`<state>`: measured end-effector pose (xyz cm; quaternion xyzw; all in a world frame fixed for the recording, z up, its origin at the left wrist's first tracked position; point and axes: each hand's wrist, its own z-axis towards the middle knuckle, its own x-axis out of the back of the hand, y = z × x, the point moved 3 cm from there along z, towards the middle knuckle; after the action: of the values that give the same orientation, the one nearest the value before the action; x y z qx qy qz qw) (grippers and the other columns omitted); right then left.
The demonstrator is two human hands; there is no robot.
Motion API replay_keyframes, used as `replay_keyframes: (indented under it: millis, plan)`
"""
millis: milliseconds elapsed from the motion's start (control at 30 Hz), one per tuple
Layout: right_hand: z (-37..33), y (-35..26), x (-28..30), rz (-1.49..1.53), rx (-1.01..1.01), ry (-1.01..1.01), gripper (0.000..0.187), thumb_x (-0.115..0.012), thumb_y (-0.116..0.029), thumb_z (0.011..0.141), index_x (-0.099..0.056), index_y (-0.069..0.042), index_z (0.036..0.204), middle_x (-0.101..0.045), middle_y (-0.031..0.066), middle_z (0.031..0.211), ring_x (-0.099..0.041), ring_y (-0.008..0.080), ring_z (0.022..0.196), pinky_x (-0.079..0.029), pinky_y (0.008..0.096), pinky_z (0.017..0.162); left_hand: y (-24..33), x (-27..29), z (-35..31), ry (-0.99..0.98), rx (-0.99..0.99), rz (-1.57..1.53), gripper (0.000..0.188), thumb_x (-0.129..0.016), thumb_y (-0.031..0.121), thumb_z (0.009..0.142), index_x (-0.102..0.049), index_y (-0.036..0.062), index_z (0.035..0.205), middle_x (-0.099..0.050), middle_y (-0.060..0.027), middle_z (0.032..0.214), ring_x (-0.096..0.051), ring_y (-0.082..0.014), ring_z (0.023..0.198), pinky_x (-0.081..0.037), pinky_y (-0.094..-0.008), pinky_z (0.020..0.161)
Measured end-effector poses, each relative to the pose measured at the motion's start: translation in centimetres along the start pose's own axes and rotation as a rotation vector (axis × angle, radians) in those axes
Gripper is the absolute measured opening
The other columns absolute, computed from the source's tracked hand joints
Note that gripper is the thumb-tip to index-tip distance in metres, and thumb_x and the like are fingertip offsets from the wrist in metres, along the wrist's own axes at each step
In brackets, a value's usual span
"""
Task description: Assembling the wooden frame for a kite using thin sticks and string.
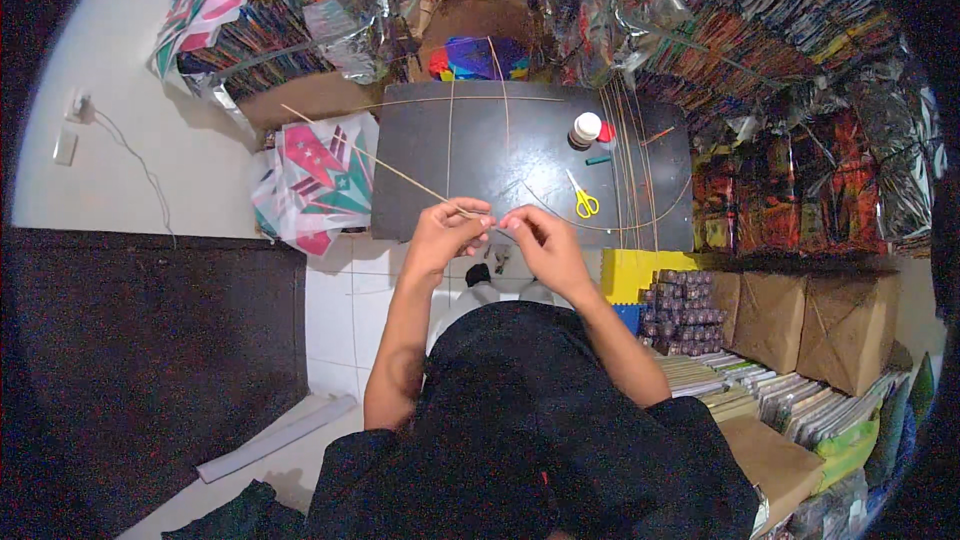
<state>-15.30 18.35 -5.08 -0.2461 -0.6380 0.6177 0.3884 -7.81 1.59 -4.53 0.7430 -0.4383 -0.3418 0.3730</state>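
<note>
My left hand (pixel 450 232) is closed around a thin bamboo stick (pixel 385 166), which slants up and away to the left past the table's edge. Close beside it, my right hand (pixel 545 245) pinches thumb and finger together near the stick's lower end; what sits between those fingertips is too small to make out. Both hands are over the near edge of a dark table (pixel 400 160). On the table, yellow-handled scissors (pixel 585 202) lie just beyond my right hand. A white-capped bottle (pixel 586 127) stands farther back, near a small green piece (pixel 598 160).
Several long thin sticks (pixel 628 170) lie along the table's right side, one bent in a curve. Stacked plastic-wrapped bundles (pixel 770 30) line the back and right. Printed sheets (pixel 325 175) hang at the left. Cardboard boxes (pixel 845 325) stand at the right.
</note>
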Motion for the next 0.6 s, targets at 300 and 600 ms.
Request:
replay_keyframes:
  millis: [300,600]
  plan:
    - [-0.4,-1.9,-1.1,-0.190,-0.072,-0.142,0.021,-0.060,-0.022,0.096,-0.069,-0.003,0.100,-0.065,0.0196,0.072,-0.064,0.0329,0.062,-0.048,0.0420,0.059,-0.2,-0.7,0.5,-0.006,-0.023,-0.025,0.024,-0.074,0.022,0.090,-0.070,0.0069,0.108,-0.072,-0.0016,0.088,-0.065,-0.0060,0.073,-0.048,-0.0188,0.055]
    - [-0.1,-2.5,0.3,-0.200,-0.066,-0.106,0.018,-0.064,-0.018,0.094,-0.071,-0.002,0.101,-0.067,0.0130,0.074,-0.062,0.0182,0.062,-0.049,0.0341,0.059,-0.8,-0.2,0.5,0.030,-0.064,0.054,0.017,-0.073,0.022,0.091,-0.072,0.0085,0.102,-0.073,-0.0020,0.089,-0.067,-0.0083,0.075,-0.049,-0.0226,0.058]
